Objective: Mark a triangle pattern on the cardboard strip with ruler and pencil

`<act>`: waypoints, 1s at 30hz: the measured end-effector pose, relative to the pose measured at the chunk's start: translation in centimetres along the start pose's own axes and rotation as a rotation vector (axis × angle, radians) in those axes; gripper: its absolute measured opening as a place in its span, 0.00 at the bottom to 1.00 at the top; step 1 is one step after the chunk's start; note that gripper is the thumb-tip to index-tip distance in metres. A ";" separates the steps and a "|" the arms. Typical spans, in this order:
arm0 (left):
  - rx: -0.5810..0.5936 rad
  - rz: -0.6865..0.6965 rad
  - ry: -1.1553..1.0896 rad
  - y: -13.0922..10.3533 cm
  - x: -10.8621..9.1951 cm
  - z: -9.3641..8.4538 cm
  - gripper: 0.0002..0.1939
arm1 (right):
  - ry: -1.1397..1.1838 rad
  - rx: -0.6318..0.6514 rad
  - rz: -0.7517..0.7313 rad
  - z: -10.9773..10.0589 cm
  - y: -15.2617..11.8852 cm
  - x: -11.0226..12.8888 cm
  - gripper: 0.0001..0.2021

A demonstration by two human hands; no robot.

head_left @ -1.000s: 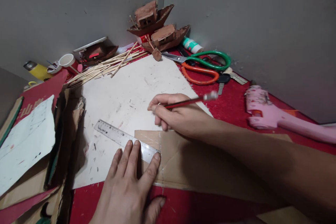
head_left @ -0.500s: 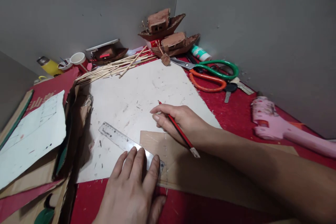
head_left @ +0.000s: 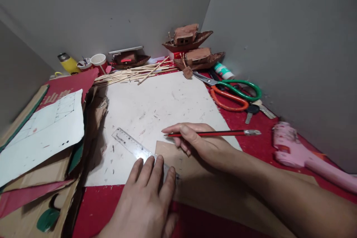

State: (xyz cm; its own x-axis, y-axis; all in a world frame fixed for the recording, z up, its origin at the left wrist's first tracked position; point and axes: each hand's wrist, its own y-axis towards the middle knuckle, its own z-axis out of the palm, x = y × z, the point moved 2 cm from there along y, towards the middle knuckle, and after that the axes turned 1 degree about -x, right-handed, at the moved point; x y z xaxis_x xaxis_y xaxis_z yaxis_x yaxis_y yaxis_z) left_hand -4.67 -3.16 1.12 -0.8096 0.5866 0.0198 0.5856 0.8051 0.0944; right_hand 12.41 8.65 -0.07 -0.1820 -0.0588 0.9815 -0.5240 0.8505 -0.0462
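A clear ruler point(head_left: 129, 143) lies slanted over the left corner of a brown cardboard piece point(head_left: 195, 182) and a white sheet point(head_left: 139, 108). My left hand point(head_left: 147, 197) rests on the ruler's lower end, palm down, with its fingers a little apart and nothing gripped. Above the cardboard, my right hand point(head_left: 200, 141) pinches a red and black pencil point(head_left: 223, 133) between thumb and fingers. The pencil is nearly level, its tip pointing left and its worn end to the right.
Green and orange scissors point(head_left: 242, 89), keys point(head_left: 252, 109) and a pink glue gun point(head_left: 290, 147) lie at the right. Thin sticks point(head_left: 131, 74) and model boats point(head_left: 198, 59) stand behind. Stacked cardboard point(head_left: 41, 178) with a drawn sheet point(head_left: 44, 130) fills the left.
The pencil has swung from a steep slant to nearly level in my right hand. The view has shifted, so the background sits lower and farther right. My left hand stays on the ruler.
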 end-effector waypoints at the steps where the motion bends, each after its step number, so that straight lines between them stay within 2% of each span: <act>1: 0.012 0.000 -0.012 0.0 0.0 0.1 0.33 | -0.016 0.025 -0.015 0.1 0.0 0.0 0.27; 4: 0.031 0.001 -0.047 -0.1 0.1 0.1 0.32 | -0.055 0.059 -0.072 0.4 0.2 -0.2 0.22; 8: 0.068 -0.088 -0.104 0.1 0.6 -0.5 0.27 | -0.129 -0.026 -0.104 0.0 0.4 -0.7 0.20; 11: 0.107 -0.171 -0.174 0.0 1.2 -1.1 0.30 | -0.285 -0.070 -0.146 -0.3 0.6 -0.9 0.19; 15: 0.105 -0.198 -0.231 -0.3 1.9 -1.9 0.31 | -0.531 -0.091 -0.194 -0.3 1.1 -0.2 0.12; 19: 0.087 -0.209 -0.291 -0.2 2.6 -2.3 0.24 | -0.766 -0.086 -0.083 -0.7 0.5 1.0 0.13; 22: 0.077 -0.215 -0.318 0.0 3.1 -2.3 0.17 | -0.900 -0.052 -0.001 -1.4 -1.3 1.9 0.18; 25: 0.081 -0.254 -0.383 0.2 3.5 -1.9 0.16 | -1.036 0.027 0.116 -1.8 -3.7 2.1 0.25; 28: 0.075 -0.304 -0.410 0.3 3.6 -1.5 0.18 | -1.051 0.015 0.152 -1.9 -5.5 1.9 0.24; 30: 0.066 -0.325 -0.394 0.4 3.6 -1.3 0.17 | -0.961 -0.009 0.143 -1.8 -6.3 1.6 0.23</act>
State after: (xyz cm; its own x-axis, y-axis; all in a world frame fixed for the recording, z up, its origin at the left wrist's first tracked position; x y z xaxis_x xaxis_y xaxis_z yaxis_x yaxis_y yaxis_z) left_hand -7.35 -0.85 2.51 -0.8812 0.2835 -0.3784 0.3177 0.9477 -0.0297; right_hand 16.88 4.13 2.07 -0.8474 -0.3534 0.3961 -0.4387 0.8864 -0.1477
